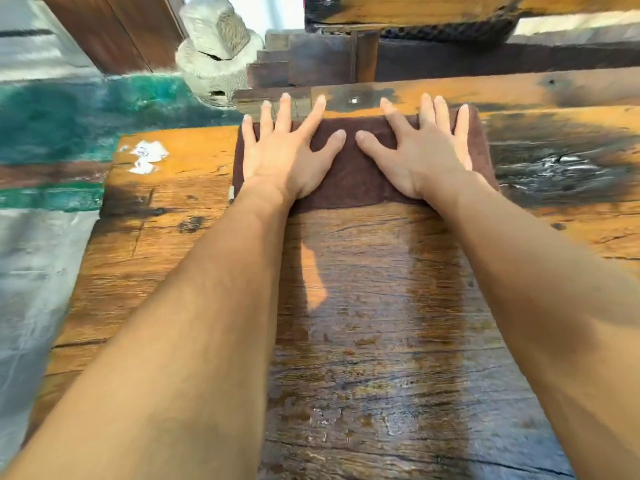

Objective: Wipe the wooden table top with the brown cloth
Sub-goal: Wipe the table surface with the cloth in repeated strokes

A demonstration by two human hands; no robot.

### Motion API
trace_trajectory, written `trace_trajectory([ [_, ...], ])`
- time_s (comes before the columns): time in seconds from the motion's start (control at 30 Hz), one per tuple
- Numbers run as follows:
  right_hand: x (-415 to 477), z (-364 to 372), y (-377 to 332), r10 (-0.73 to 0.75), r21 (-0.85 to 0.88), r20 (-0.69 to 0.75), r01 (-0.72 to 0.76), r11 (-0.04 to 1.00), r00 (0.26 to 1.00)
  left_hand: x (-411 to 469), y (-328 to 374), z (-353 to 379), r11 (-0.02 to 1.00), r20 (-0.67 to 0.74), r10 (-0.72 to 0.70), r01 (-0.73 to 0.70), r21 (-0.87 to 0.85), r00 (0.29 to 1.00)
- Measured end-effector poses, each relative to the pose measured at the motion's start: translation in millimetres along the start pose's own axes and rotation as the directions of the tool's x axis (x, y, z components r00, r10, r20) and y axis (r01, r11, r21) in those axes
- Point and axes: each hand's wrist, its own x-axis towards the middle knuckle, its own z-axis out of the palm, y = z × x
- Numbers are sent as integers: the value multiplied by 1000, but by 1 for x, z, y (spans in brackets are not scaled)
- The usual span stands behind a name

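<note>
Grey and teal flooring (52, 126) occupies the left edge. A pale stone figure (216, 39) stands beyond the far left corner of the wooden table top (166, 209), which carries white flecks (147, 155) on its left portion. The left hand (284, 157) lies flat on the left half of the brown cloth (349, 174), fingers straight and spread. The cloth lies flat near the far edge of the table top. A darker, glossy band (363, 306) runs along the wood from the cloth toward the viewer. The right hand (426, 154) presses the right half, fingers likewise spread; the thumb tips are near but apart. A black knot (554, 168) marks the wood right of the cloth.
</note>
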Motion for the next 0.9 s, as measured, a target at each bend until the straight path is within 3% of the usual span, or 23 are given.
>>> trace_trajectory([
  [0.33, -76, 3, 2, -50, 13, 14, 50, 999, 999, -61, -9, 2, 999, 28, 44, -45, 20, 999],
  [0.9, -308, 13, -2, -105, -30, 89, 108, 994, 991, -303, -10, 3, 995, 118, 76, -83, 56, 990],
])
